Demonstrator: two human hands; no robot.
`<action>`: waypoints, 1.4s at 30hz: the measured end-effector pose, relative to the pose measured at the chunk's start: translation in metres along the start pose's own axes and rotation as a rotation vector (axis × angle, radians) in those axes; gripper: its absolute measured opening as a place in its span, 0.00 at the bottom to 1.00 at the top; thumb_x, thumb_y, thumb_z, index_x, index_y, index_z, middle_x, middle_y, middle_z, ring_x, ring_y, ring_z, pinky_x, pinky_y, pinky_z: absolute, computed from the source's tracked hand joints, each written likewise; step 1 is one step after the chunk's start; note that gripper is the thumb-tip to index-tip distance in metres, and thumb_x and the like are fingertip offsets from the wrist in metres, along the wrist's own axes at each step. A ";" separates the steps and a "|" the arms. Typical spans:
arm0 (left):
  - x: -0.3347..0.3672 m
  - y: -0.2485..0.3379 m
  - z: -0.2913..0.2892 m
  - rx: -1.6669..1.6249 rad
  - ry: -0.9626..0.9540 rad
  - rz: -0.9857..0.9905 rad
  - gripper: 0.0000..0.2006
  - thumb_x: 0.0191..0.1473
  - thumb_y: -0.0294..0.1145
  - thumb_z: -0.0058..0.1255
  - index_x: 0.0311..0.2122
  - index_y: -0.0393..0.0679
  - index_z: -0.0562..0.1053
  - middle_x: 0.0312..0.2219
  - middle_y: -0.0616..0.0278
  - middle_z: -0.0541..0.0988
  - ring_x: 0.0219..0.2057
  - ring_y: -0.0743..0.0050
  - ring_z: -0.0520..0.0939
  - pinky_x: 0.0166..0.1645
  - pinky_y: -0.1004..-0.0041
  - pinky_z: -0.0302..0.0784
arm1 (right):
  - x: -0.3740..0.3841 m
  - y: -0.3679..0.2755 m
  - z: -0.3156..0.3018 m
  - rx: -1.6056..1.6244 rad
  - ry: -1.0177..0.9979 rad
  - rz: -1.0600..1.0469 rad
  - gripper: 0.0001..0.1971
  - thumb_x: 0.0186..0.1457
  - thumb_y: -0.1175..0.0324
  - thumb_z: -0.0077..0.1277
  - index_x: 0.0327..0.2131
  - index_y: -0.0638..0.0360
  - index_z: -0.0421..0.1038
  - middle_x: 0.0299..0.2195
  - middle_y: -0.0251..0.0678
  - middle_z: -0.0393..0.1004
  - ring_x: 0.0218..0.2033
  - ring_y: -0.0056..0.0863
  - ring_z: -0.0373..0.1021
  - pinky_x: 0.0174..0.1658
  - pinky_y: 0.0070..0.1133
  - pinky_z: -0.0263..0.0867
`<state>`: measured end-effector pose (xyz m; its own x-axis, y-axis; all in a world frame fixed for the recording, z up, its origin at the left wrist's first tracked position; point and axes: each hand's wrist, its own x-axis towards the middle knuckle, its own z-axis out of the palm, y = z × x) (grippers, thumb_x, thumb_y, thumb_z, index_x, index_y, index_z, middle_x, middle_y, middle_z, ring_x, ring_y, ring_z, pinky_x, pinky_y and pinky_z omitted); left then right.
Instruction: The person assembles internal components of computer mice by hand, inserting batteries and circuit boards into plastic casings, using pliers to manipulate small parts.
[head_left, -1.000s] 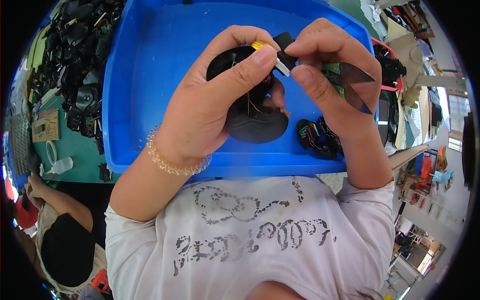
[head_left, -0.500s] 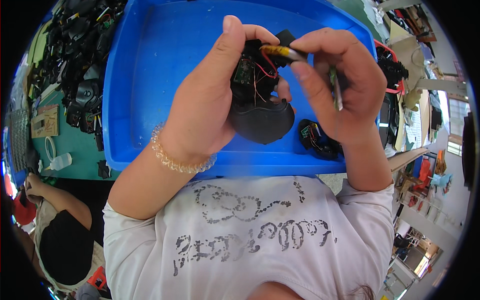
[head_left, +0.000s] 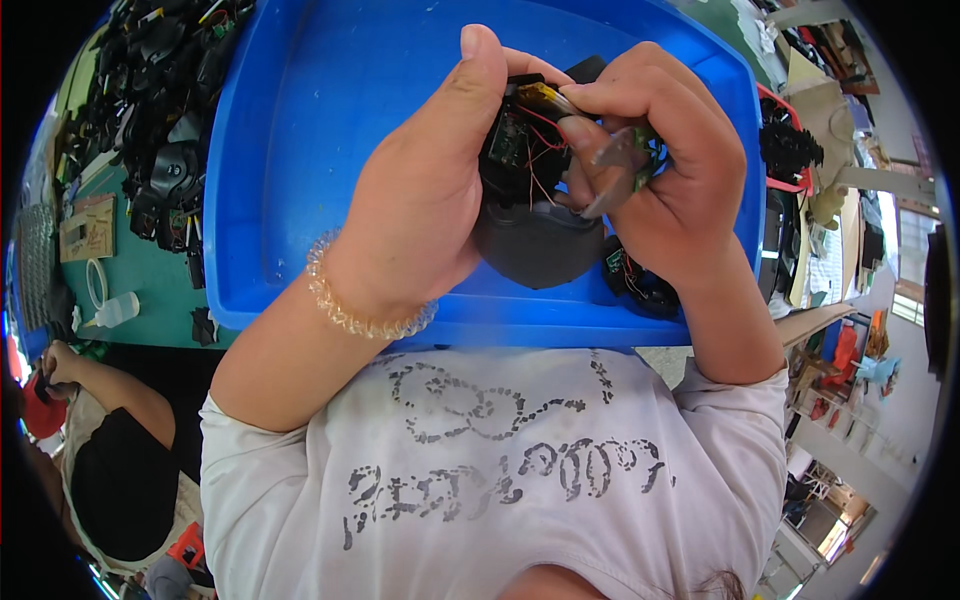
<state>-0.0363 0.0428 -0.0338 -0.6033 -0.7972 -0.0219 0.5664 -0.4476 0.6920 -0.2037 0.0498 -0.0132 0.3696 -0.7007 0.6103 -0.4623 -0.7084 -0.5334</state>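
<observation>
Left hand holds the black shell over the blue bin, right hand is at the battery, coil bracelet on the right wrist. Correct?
One slip: the coil bracelet is on the left wrist, as the head view shows. The rest stands: left hand holding the black shell over the blue bin, right hand at the battery.

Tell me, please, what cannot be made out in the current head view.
In the head view:
1. Fingers of the left hand: mostly hidden behind the black casing.
2. Battery: right end covered by the right hand.
3. Shiny sheet in the right hand: blurred, exact shape unclear.
4. Wired black part in the blue tray: partly covered by the right hand.
5. Pile of black parts: cut off by the top edge.
</observation>
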 end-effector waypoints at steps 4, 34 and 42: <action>0.003 -0.003 -0.006 0.008 0.045 -0.003 0.28 0.59 0.57 0.27 0.43 0.39 0.64 0.32 0.56 0.74 0.30 0.68 0.79 0.35 0.66 0.79 | -0.003 0.010 0.008 -0.016 0.006 0.021 0.14 0.30 0.85 0.47 0.27 0.63 0.69 0.22 0.36 0.66 0.22 0.30 0.65 0.24 0.21 0.62; 0.013 0.002 -0.010 -0.010 0.423 0.205 0.15 0.59 0.47 0.34 0.42 0.47 0.62 0.41 0.61 0.67 0.45 0.67 0.67 0.47 0.64 0.63 | 0.126 0.211 -0.088 -0.439 0.503 0.554 0.19 0.45 0.61 0.57 0.38 0.63 0.68 0.33 0.44 0.74 0.35 0.37 0.72 0.39 0.27 0.65; 0.004 0.001 -0.003 0.026 0.345 0.206 0.15 0.59 0.45 0.32 0.43 0.47 0.64 0.42 0.63 0.68 0.44 0.69 0.67 0.46 0.68 0.62 | 0.114 0.214 -0.054 -0.303 0.751 0.132 0.15 0.43 0.71 0.60 0.34 0.64 0.67 0.28 0.37 0.74 0.30 0.26 0.70 0.34 0.22 0.65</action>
<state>-0.0359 0.0381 -0.0353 -0.2525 -0.9603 -0.1188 0.6384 -0.2576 0.7253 -0.3041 -0.1771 -0.0266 -0.2913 -0.4570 0.8404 -0.7017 -0.4949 -0.5124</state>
